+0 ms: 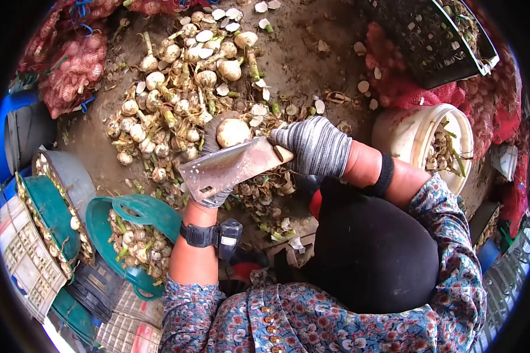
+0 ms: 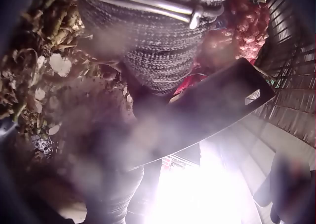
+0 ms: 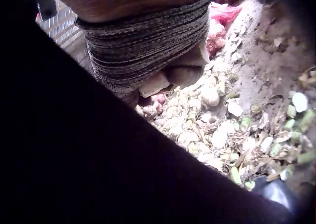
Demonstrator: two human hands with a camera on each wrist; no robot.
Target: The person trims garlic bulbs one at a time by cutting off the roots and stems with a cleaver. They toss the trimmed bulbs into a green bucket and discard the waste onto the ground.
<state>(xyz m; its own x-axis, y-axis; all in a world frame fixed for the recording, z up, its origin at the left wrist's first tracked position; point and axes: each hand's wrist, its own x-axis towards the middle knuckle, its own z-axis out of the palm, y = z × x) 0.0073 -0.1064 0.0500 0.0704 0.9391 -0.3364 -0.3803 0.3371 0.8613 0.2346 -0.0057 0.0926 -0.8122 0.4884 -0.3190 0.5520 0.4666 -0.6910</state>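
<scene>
Holding the round white garlic (image 1: 234, 132), your left hand (image 1: 214, 147) has its fingers bent around it, in a gray glove. Part of that hand is hidden behind the big knife (image 1: 235, 166), so you can't see all of the fingers. Your right hand (image 1: 317, 146) wears a striped gray glove and is closed tight on the knife's handle (image 1: 281, 154). The wide, flat blade slants across the front of your left hand, with the hole in its far corner low and to the left. The garlic sits at the blade's top edge; whether they touch, you can't tell.

Past your hands and to the left, a big heap of garlic (image 1: 206, 79) lies on the brown ground (image 1: 318, 70), with stems still on many of them. Small white slices (image 1: 204, 36) and green bits lie on the heap and around it.

Near your left arm is a green tub (image 1: 100, 223) with more garlic in it. On the right, a white bucket (image 1: 397, 132) leans over, with stems and scraps inside. Red net bags (image 1: 76, 70) are at the top left, and more are at the right. A black crate (image 1: 421, 41) is tipped at the top right. A round black shape (image 1: 377, 253) is just in front of your flowery shirt (image 1: 312, 317).
</scene>
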